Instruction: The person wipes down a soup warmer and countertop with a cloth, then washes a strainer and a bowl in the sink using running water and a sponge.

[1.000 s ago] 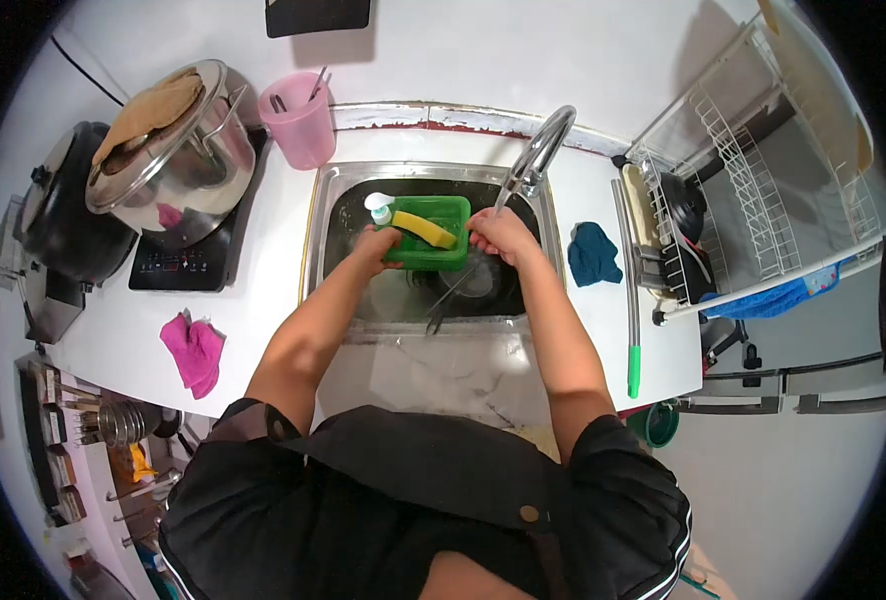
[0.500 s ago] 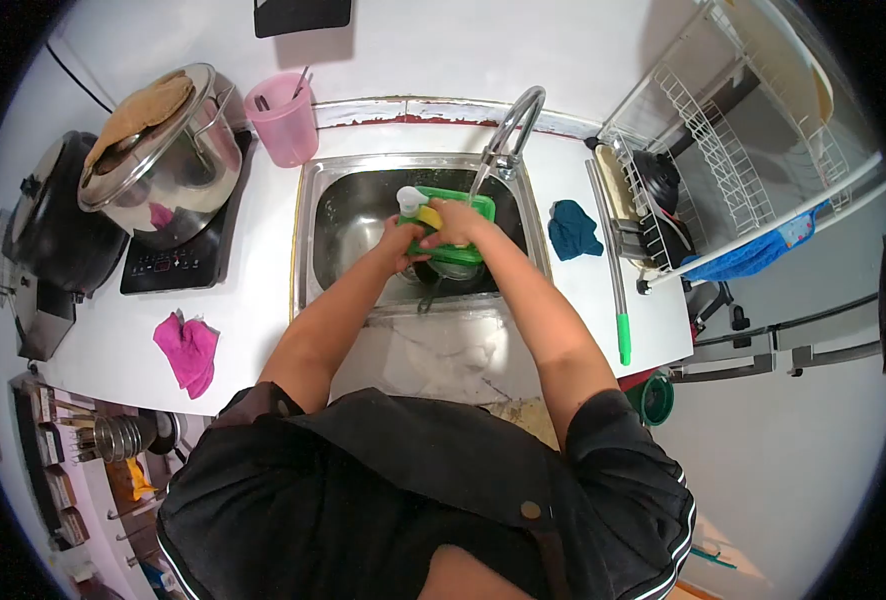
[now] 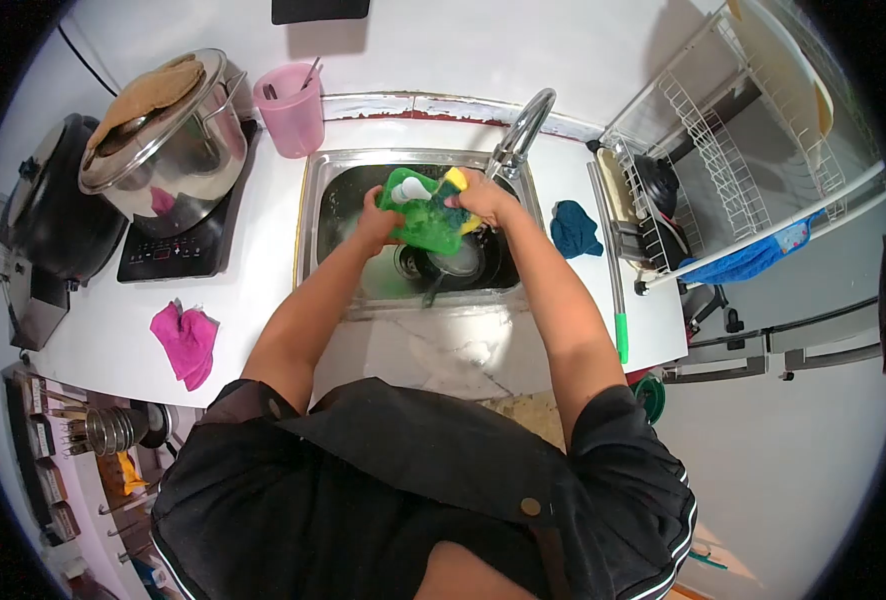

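Over the metal sink (image 3: 310, 225), my left hand (image 3: 378, 222) grips the left side of a green tray (image 3: 428, 230), which is tilted. A white-topped bottle (image 3: 410, 190) rests against the tray's inside. My right hand (image 3: 483, 198) is closed on a yellow and green sponge (image 3: 453, 184) just right of the tray. The faucet (image 3: 523, 135) rises behind my right hand. Below the tray, a dark pan-like item with a round, clear-looking piece (image 3: 455, 262) lies in the sink.
On the left stand a steel pot (image 3: 173, 150) on a cooktop (image 3: 168, 255), a black pot (image 3: 68, 205) and a pink cup (image 3: 291, 115). A pink cloth (image 3: 185, 343) lies nearby. To the right are a dark teal cloth (image 3: 575, 230), a green-handled rod (image 3: 621, 335) and a dish rack (image 3: 723, 165).
My right hand has left the tray's right edge and taken the sponge out of it. The tray has been tilted, and my left hand still holds its left side.
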The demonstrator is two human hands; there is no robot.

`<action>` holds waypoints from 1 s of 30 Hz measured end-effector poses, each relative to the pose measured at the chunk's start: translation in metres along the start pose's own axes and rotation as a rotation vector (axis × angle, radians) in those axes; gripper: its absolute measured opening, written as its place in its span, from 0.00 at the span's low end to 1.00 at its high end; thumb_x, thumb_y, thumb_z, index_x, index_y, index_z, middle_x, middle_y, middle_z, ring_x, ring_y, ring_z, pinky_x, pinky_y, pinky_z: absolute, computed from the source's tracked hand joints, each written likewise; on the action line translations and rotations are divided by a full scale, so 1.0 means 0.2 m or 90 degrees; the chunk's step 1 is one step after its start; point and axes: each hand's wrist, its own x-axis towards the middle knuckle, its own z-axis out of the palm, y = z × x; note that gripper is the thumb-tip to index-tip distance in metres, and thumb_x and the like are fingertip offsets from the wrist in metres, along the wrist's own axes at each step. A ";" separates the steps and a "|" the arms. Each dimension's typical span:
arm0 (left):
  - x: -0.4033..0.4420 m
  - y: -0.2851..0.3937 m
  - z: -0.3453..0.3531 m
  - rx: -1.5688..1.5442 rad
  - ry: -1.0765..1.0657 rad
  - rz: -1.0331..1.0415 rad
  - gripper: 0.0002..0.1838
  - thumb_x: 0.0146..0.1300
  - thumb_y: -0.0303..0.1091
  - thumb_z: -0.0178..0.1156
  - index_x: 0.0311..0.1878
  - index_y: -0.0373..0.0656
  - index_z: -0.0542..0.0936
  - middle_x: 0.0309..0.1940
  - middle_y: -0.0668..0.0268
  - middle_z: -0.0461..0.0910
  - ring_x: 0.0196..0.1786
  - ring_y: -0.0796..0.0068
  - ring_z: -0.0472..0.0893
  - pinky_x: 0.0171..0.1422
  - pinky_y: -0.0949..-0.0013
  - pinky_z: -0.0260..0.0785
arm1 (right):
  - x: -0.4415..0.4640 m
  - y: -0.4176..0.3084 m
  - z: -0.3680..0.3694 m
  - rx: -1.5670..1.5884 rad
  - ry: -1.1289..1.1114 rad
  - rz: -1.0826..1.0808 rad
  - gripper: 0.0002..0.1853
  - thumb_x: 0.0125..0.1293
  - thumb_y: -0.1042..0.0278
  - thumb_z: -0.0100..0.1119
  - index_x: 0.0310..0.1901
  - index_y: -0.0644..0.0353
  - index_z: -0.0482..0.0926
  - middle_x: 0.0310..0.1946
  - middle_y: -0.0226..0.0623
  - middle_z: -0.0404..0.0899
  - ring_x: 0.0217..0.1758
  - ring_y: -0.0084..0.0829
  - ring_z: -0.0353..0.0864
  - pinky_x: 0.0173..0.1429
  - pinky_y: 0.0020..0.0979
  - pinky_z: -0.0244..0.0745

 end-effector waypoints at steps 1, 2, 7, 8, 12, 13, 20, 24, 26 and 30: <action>0.00 0.01 0.00 0.000 -0.001 -0.001 0.44 0.44 0.18 0.56 0.64 0.59 0.49 0.53 0.59 0.61 0.48 0.58 0.70 0.37 0.53 0.74 | 0.00 -0.01 0.00 -0.230 0.068 -0.062 0.22 0.49 0.61 0.63 0.46 0.58 0.73 0.42 0.52 0.75 0.46 0.48 0.75 0.47 0.41 0.71; -0.01 0.02 0.00 -0.007 -0.007 -0.009 0.44 0.44 0.18 0.56 0.64 0.59 0.50 0.53 0.59 0.61 0.47 0.58 0.70 0.37 0.53 0.75 | -0.01 -0.02 0.00 -0.460 0.136 -0.124 0.21 0.48 0.65 0.63 0.45 0.58 0.73 0.41 0.51 0.75 0.46 0.49 0.75 0.47 0.41 0.71; 0.00 0.03 0.04 -0.015 -0.050 -0.012 0.45 0.43 0.19 0.57 0.64 0.61 0.51 0.51 0.60 0.63 0.45 0.59 0.71 0.35 0.54 0.76 | -0.03 0.04 0.16 -0.651 0.074 -0.181 0.11 0.53 0.70 0.53 0.40 0.57 0.74 0.36 0.42 0.74 0.42 0.43 0.76 0.48 0.41 0.71; 0.00 0.05 0.06 0.000 -0.019 -0.005 0.44 0.43 0.20 0.57 0.63 0.61 0.51 0.52 0.60 0.63 0.45 0.58 0.72 0.34 0.55 0.76 | -0.03 0.11 0.19 -0.649 0.075 -0.180 0.11 0.53 0.70 0.53 0.40 0.57 0.74 0.36 0.42 0.74 0.42 0.43 0.76 0.48 0.41 0.71; 0.03 0.09 0.09 0.125 0.099 0.030 0.41 0.43 0.21 0.58 0.61 0.59 0.56 0.51 0.57 0.64 0.46 0.58 0.72 0.33 0.55 0.76 | -0.04 0.15 0.28 -0.892 0.042 -0.134 0.13 0.57 0.66 0.50 0.45 0.51 0.75 0.45 0.33 0.75 0.49 0.35 0.74 0.50 0.41 0.70; 0.02 0.11 0.09 0.123 0.098 0.032 0.41 0.43 0.21 0.58 0.61 0.59 0.56 0.51 0.57 0.64 0.46 0.58 0.72 0.33 0.55 0.76 | -0.04 0.14 0.28 -0.843 -0.084 -0.064 0.15 0.56 0.66 0.52 0.47 0.46 0.75 0.47 0.33 0.74 0.52 0.35 0.73 0.51 0.41 0.69; 0.12 0.06 0.03 0.465 0.191 0.419 0.44 0.35 0.25 0.62 0.61 0.60 0.60 0.50 0.49 0.59 0.52 0.47 0.64 0.56 0.56 0.61 | -0.13 0.06 0.17 -0.903 -0.256 0.054 0.28 0.45 0.74 0.61 0.51 0.36 0.75 0.46 0.35 0.76 0.52 0.36 0.75 0.55 0.42 0.65; -0.03 0.23 0.04 0.521 0.198 0.556 0.41 0.35 0.25 0.61 0.60 0.53 0.62 0.47 0.48 0.62 0.52 0.48 0.63 0.59 0.58 0.57 | -0.23 -0.07 0.03 -0.837 -0.214 0.118 0.24 0.46 0.74 0.58 0.47 0.39 0.77 0.45 0.33 0.77 0.52 0.37 0.74 0.52 0.42 0.69; -0.02 0.27 0.05 0.528 0.209 0.633 0.41 0.35 0.23 0.59 0.60 0.50 0.63 0.46 0.49 0.62 0.51 0.48 0.62 0.59 0.57 0.57 | -0.25 -0.09 0.00 -0.776 -0.183 0.107 0.25 0.45 0.75 0.58 0.48 0.40 0.77 0.45 0.35 0.77 0.51 0.38 0.75 0.52 0.41 0.70; 0.00 0.36 0.06 0.501 0.148 0.701 0.41 0.35 0.22 0.58 0.60 0.57 0.62 0.50 0.46 0.56 0.51 0.44 0.61 0.57 0.54 0.58 | -0.22 -0.11 -0.04 -0.753 -0.185 0.089 0.26 0.47 0.74 0.59 0.51 0.38 0.75 0.46 0.37 0.76 0.51 0.40 0.75 0.52 0.42 0.70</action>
